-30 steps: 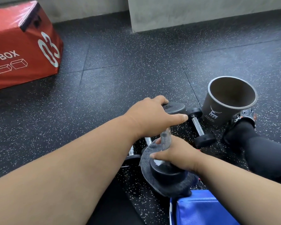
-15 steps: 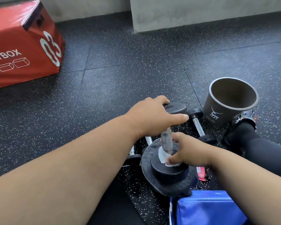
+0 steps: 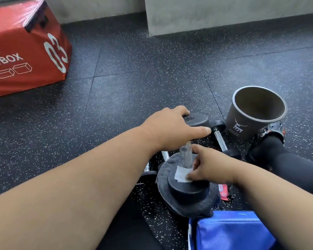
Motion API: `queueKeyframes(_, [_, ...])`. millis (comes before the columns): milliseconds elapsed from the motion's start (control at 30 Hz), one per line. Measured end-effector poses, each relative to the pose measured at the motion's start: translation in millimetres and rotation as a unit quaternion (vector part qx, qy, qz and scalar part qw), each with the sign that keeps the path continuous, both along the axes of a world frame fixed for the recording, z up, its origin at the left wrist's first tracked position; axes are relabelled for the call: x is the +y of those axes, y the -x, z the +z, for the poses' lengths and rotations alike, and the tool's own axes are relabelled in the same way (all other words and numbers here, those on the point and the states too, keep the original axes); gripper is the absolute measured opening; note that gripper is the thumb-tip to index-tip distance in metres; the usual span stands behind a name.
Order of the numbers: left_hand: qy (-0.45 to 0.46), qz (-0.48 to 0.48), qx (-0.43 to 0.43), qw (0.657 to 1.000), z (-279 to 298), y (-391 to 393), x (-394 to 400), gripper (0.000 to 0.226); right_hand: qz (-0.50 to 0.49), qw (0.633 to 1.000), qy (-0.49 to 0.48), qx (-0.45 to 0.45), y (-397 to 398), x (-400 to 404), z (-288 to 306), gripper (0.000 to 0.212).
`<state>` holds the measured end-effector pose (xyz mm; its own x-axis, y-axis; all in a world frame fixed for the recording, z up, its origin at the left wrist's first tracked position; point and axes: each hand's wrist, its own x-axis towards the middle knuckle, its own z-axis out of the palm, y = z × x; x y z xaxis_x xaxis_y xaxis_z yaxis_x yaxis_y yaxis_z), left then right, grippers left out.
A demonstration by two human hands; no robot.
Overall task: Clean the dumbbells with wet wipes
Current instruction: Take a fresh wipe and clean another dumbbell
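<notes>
Now wipe (image 3: 183,175) on upright dumbbell (image 3: 187,184)

left hand (image 3: 172,129) — grips dumbbell (image 3: 187,186) top | right hand (image 3: 210,165) — presses wipe (image 3: 182,175)

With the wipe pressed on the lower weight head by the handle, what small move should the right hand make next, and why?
Probably sweep the wet wipe around the lower head's top face. The right hand pins it beside the handle, covering only one patch, while the left hand steadies the upright dumbbell by its top.
</notes>
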<state>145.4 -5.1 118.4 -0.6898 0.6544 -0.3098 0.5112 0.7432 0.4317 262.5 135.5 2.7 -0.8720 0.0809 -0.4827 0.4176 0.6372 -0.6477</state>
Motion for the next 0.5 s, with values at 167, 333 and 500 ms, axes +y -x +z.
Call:
queueKeyframes(167, [0.000,-0.002,0.001,1.000,-0.8,0.9,-0.6,0.085,0.006,1.000,0.030,0.007,-0.4,2.5,-3.5,0.064])
queueKeyframes(333, [-0.001,-0.001,0.001,1.000,-2.2,2.7,0.4,0.087,0.007,0.991,0.131,0.017,-3.8,2.1,-7.3,0.059])
queueKeyframes(500, [-0.006,0.000,-0.005,1.000,-2.8,2.3,1.6,0.080,0.013,0.991,0.129,0.022,-3.0,-4.6,-15.2,0.083])
